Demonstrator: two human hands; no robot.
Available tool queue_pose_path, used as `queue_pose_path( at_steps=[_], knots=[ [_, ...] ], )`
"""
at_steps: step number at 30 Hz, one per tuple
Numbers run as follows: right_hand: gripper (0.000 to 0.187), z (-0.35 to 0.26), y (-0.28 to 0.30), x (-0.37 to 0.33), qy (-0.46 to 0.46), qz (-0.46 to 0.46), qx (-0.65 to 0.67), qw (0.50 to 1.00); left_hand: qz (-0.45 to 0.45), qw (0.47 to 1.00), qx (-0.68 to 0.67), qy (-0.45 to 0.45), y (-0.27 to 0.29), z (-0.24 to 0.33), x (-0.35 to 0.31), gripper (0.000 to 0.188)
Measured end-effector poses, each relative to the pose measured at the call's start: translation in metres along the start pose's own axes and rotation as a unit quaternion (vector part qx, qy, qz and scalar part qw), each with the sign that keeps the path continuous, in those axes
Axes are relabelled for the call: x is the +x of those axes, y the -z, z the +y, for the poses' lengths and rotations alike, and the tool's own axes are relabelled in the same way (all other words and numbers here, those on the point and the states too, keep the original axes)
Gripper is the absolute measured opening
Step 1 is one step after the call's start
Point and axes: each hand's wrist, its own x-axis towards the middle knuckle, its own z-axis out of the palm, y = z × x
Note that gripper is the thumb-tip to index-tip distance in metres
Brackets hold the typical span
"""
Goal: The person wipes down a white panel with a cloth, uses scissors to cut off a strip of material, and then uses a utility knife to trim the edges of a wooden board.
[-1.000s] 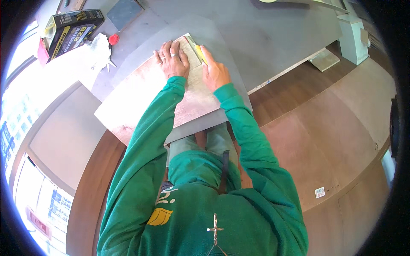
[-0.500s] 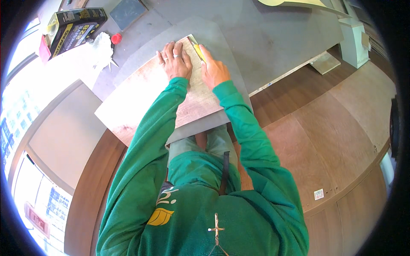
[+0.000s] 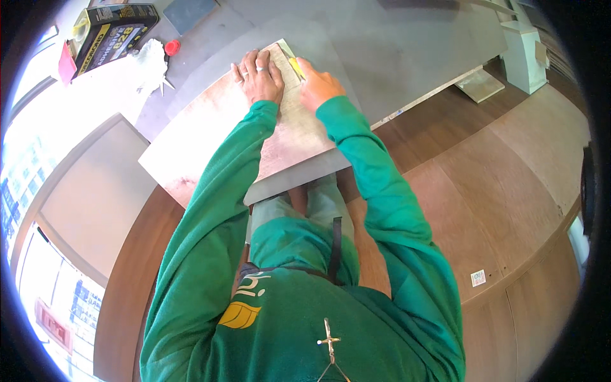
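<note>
A thin wood-grain sheet (image 3: 184,137) lies at an angle on a grey board (image 3: 299,167) at the table's near side, washed out by glare on its left. My left hand (image 3: 259,81) presses down on the sheet, fingers stretched forward and slightly apart, a ring on one of them. Close to its right, my right hand (image 3: 320,88) is closed around a yellow utility knife (image 3: 296,68). The knife's front end points toward the sheet's far corner; its blade is too small to make out. A narrow straight edge runs beside my left hand, partly covered by it.
A black and yellow can (image 3: 114,38) stands at the far left beside a red cap (image 3: 172,48) and a crumpled white piece (image 3: 153,67). Behind lies a dark square plate (image 3: 189,14). Right of the grey tabletop (image 3: 414,57) are a pale post (image 3: 525,57) and a curved wooden bench (image 3: 484,197).
My right hand and the knife have shifted slightly, and the wrist has turned. My left hand keeps its place on the sheet. The whole view has moved a little.
</note>
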Motion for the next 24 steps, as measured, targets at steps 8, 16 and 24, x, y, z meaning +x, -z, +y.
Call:
queue_pose_path(
  at_steps=[8, 16, 24],
  knots=[
    [0.056, 0.035, -0.016, -0.053, -0.009, -0.005, 0.013, 1.000, 0.024, 1.000, -0.013, -0.004, -0.002, 0.000, 0.000, 0.030],
    [0.059, 0.064, -0.029, -0.109, -0.064, -0.046, -0.013, 0.997, 0.023, 1.000, -0.010, -0.007, -0.004, 0.000, -0.001, 0.031],
    [0.057, 0.094, -0.046, -0.172, -0.091, -0.032, -0.016, 0.995, 0.029, 0.999, -0.009, -0.011, -0.007, 0.000, -0.002, 0.032]
  ],
)
